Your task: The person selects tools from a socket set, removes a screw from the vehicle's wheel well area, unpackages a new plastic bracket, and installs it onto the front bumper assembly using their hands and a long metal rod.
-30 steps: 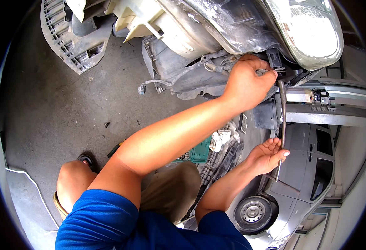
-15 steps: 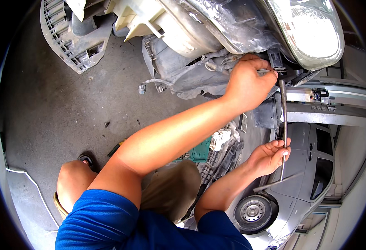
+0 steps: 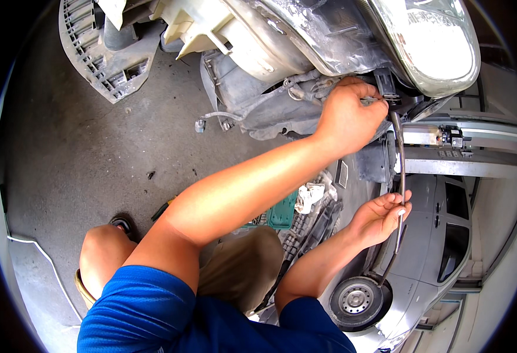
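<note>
Grey concrete floor (image 3: 88, 170) in this shop, specked with dark bits (image 3: 150, 175), white cable (image 3: 41, 246) snaking along the left and a green tool case (image 3: 282, 216) by the person's right knee (image 3: 255, 253), next to a crumpled white rag (image 3: 309, 197). Plenty of floor spreading out to the left, but the right's busier: silver car (image 3: 414, 229) and a metal beam (image 3: 458, 163) back there. T-handle wrench (image 3: 402, 176) is upright-ish, top end just under the headlight's (image 3: 438, 50) lower edge, crossbar (image 3: 390, 267) in the air below the right hand (image 3: 379, 220), which has thumb and fingers lightly wrapped round the shaft. Left hand (image 3: 355, 112) is bunched up near the top end, can't tell what it's pinching, if anything.
</note>
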### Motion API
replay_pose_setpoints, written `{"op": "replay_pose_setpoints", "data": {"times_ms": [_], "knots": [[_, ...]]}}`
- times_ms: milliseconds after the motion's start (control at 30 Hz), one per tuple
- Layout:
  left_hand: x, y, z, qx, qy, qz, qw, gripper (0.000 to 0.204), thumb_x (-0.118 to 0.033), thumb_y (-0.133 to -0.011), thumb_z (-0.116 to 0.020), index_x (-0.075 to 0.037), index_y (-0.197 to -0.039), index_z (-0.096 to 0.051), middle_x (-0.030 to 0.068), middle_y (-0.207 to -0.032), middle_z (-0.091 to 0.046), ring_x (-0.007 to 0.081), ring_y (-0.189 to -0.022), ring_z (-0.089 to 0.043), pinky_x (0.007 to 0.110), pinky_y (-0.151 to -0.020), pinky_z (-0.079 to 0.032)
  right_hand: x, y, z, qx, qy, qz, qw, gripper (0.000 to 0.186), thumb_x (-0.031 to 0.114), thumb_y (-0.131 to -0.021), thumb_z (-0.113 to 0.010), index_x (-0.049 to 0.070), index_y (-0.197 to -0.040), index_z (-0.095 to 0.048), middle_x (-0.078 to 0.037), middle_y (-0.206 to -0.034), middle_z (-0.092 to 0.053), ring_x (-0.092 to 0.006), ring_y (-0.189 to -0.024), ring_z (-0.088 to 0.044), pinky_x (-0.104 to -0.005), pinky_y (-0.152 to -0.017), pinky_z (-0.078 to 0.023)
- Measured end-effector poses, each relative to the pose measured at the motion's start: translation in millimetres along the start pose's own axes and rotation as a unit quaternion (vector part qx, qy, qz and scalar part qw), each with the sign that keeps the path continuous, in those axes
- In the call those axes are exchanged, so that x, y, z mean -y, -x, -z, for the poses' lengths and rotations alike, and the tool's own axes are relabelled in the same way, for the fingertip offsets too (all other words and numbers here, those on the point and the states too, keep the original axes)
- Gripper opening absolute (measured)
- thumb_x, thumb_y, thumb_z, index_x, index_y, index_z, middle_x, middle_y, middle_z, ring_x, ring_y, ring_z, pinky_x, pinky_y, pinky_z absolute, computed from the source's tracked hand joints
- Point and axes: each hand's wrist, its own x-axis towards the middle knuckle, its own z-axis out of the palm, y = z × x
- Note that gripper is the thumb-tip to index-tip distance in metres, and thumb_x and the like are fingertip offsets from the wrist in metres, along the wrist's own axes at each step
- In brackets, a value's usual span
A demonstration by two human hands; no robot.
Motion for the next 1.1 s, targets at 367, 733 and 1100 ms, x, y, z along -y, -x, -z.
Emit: {"op": "replay_pose_setpoints", "data": {"times_ms": [367, 733, 1100], "knots": [[-2.3, -0.8, -1.6, 0.008, 0.001, 0.012, 1.000, 0.025, -0.018, -0.076, -0.064, 0.004, -0.087, -0.067, 0.0172, -0.092, -0.062, 0.0273, -0.090, -0.059, 0.033, -0.082, -0.045, -3.6, -9.4, 23.4, 0.005, 0.009, -0.035, 0.999, 0.027, 0.025, -0.092, -0.058, 0.002, -0.104, -0.056, -0.012, -0.107, -0.063, -0.0151, -0.074, -0.058, -0.0232, -0.067, -0.049], [-0.9, -0.7, -1.2, -0.001, -0.001, 0.008, 1.000, 0.025, -0.018, -0.077, -0.064, 0.005, -0.088, -0.067, 0.0173, -0.092, -0.063, 0.0266, -0.089, -0.059, 0.033, -0.081, -0.045, -4.1, -4.7, 4.7, -0.014, 0.044, -0.015, 0.999, 0.027, 0.026, -0.092, -0.056, 0.001, -0.104, -0.056, -0.012, -0.110, -0.061, -0.0135, -0.078, -0.059, -0.0223, -0.067, -0.050], [-1.0, -0.7, -0.4, -0.004, -0.010, -0.004, 1.000, 0.025, -0.018, -0.076, -0.064, 0.005, -0.087, -0.067, 0.0181, -0.092, -0.063, 0.0283, -0.089, -0.059, 0.034, -0.081, -0.045, -4.2, -1.6, -7.9, 0.040, -0.021, -0.033, 0.998, 0.025, 0.014, -0.092, -0.056, 0.000, -0.112, -0.052, -0.012, -0.116, -0.057, -0.0159, -0.082, -0.058, -0.0233, -0.072, -0.050]]}}
